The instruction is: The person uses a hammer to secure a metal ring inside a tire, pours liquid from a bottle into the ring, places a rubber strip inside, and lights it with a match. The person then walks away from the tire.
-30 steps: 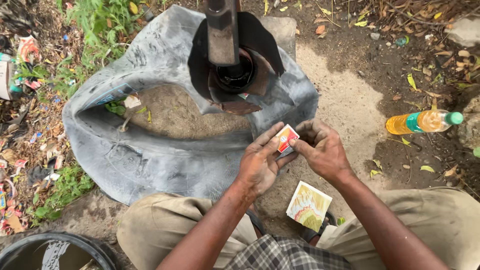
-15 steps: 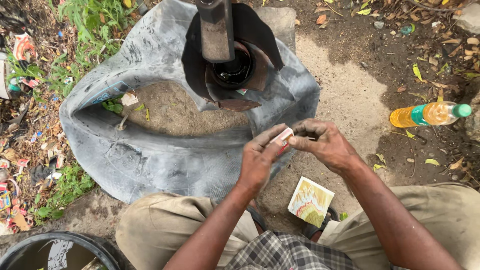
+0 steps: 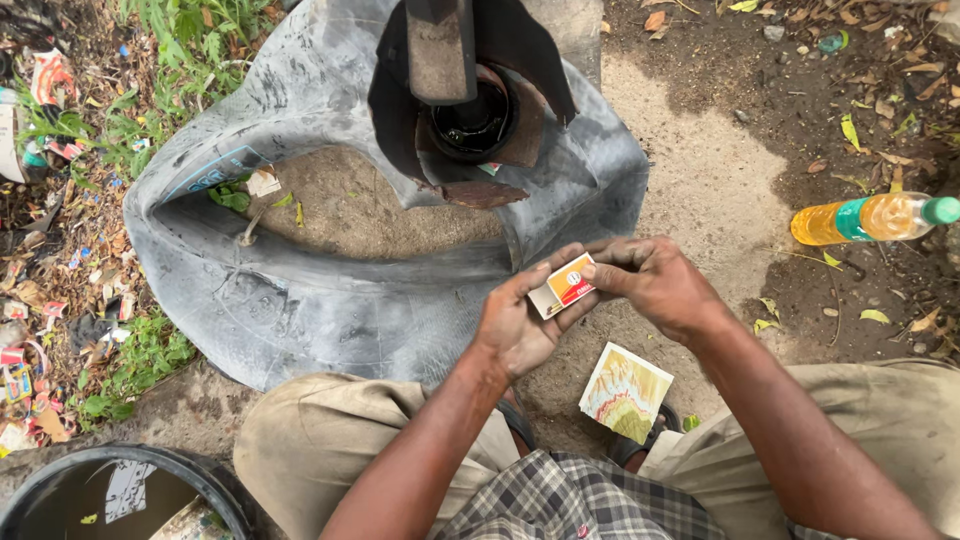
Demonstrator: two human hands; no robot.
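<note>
I have a small matchbox point(image 3: 562, 285) in both hands, just in front of my knees — my left hand point(image 3: 520, 325) cradles it from below with the grip closed around its lower end, and my right hand point(image 3: 655, 283) pinches its upper end at about three o'clock of it. At twelve o'clock lies a grey inner tube point(image 3: 300, 300) on the dirt ground point(image 3: 700, 170). A paper packet point(image 3: 625, 390) lies at five o'clock between my legs, and a bottle point(image 3: 872, 218) of yellow liquid at two o'clock.
</note>
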